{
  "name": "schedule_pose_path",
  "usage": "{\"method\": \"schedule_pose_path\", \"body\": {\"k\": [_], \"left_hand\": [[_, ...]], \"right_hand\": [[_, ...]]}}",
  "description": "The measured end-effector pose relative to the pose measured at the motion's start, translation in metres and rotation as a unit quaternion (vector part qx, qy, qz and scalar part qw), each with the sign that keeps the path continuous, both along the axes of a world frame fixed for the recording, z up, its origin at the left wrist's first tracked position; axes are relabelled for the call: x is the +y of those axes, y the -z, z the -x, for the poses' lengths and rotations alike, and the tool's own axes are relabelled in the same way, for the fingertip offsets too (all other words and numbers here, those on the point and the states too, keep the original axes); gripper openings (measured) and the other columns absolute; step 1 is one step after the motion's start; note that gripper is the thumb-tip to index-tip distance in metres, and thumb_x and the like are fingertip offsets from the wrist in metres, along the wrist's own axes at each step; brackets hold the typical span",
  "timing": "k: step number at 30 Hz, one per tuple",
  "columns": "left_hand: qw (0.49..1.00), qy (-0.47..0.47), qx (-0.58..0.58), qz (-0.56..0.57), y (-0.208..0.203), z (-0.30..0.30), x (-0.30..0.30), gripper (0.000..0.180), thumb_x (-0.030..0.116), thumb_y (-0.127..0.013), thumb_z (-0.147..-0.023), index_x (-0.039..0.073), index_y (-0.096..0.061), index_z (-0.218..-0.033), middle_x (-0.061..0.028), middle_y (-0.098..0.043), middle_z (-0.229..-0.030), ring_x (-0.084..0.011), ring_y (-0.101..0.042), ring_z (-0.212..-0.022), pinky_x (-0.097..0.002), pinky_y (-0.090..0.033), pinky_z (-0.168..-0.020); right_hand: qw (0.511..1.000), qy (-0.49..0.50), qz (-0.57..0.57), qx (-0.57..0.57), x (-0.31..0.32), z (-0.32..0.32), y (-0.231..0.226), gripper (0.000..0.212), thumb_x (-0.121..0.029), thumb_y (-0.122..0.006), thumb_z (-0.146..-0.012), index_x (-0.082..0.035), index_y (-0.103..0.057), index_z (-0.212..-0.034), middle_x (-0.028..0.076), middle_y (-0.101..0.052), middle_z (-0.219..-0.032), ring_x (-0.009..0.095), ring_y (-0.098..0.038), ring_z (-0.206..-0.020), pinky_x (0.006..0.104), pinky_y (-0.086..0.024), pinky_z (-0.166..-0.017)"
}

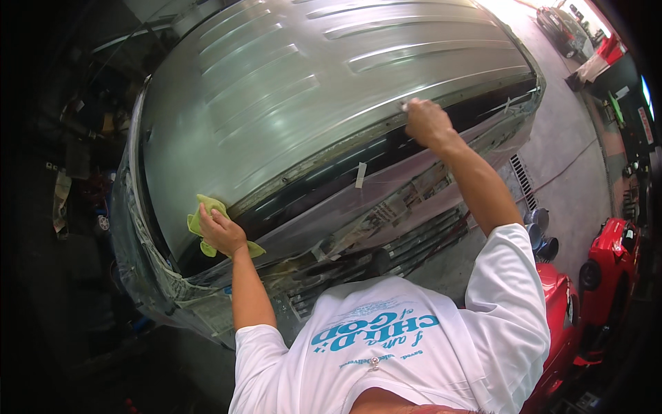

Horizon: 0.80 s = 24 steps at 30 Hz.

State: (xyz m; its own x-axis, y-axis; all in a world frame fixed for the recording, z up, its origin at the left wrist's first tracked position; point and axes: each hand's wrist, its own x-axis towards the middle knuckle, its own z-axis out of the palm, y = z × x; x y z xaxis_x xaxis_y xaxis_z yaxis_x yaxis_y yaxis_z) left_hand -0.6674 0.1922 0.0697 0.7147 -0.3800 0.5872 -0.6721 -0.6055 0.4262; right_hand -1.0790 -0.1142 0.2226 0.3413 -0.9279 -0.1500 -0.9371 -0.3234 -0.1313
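Note:
Bare, dull-silver sheet metal forms the ribbed vehicle roof (276,131) before me. At its near left corner, my left hand (222,233) presses a crumpled yellow-green cloth (201,219), its fingers bent over the fabric. My right hand (427,125) reaches to the roof's near edge, farther right. Its fingers are closed, and a small pale tip shows at them, too small to name. Along that side runs a brownish gutter strip (331,153) above a dark glossy band (310,191). A short piece of masking tape (360,175) sticks to the band.
Clear plastic sheeting (338,217) and newspaper (386,210) cover the vehicle's side below the dark band. Red cars (610,269) stand at the right, near several bluish cylindrical containers (539,219). A floor grate (522,177) lies beyond my right arm. Dark clutter fills the left.

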Motion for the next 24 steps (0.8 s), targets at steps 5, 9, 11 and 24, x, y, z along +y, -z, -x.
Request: {"method": "schedule_pose_path", "body": {"k": [5, 9, 11, 24], "left_hand": [[1.0, 0.01, -0.016, 0.014, 0.001, -0.002, -0.002, 0.039, 0.027, -0.05, -0.113, 0.008, -0.06, -0.145, -0.0162, -0.069, -0.129, -0.0403, -0.063, -0.117, -0.0523, -0.046, -0.098], [1.0, 0.005, 0.004, 0.013, -0.004, 0.005, -0.005, 0.038, 0.027, -0.051, -0.113, 0.008, -0.061, -0.144, -0.0159, -0.07, -0.129, -0.0401, -0.064, -0.118, -0.0523, -0.046, -0.099], [1.0, 0.008, 0.016, 0.017, -0.002, 0.006, -0.006, 0.038, 0.027, -0.051, -0.113, 0.008, -0.061, -0.144, -0.0156, -0.07, -0.129, -0.0399, -0.064, -0.118, -0.0525, -0.046, -0.099], [0.999, -0.012, -0.027, 0.027, -0.008, 0.006, -0.002, 0.038, 0.028, -0.054, -0.11, 0.011, -0.063, -0.143, -0.0126, -0.071, -0.128, -0.0387, -0.065, -0.116, -0.053, -0.048, -0.095]], "right_hand": [[0.999, -0.034, -0.02, 0.0, 0.003, -0.014, 0.022, 0.023, -0.005, -0.066, -0.089, 0.004, -0.077, -0.107, 0.031, -0.076, -0.114, 0.044, -0.076, -0.11, 0.0496, -0.063, -0.097], [0.999, 0.037, -0.021, -0.017, -0.045, 0.042, 0.03, 0.029, -0.011, -0.068, -0.087, 0.001, -0.078, -0.111, 0.031, -0.077, -0.113, 0.042, -0.076, -0.11, 0.0505, -0.06, -0.101], [0.989, 0.086, -0.042, -0.11, -0.052, 0.065, 0.026, 0.027, -0.021, -0.072, -0.088, 0.002, -0.076, -0.101, 0.023, -0.079, -0.094, 0.034, -0.079, -0.088, 0.0461, -0.063, -0.08], [0.955, 0.155, -0.018, -0.253, -0.03, 0.04, -0.011, 0.045, -0.038, -0.077, -0.091, 0.006, -0.071, -0.098, 0.008, -0.068, -0.069, 0.014, -0.061, -0.053, 0.0319, -0.047, -0.048]]}}
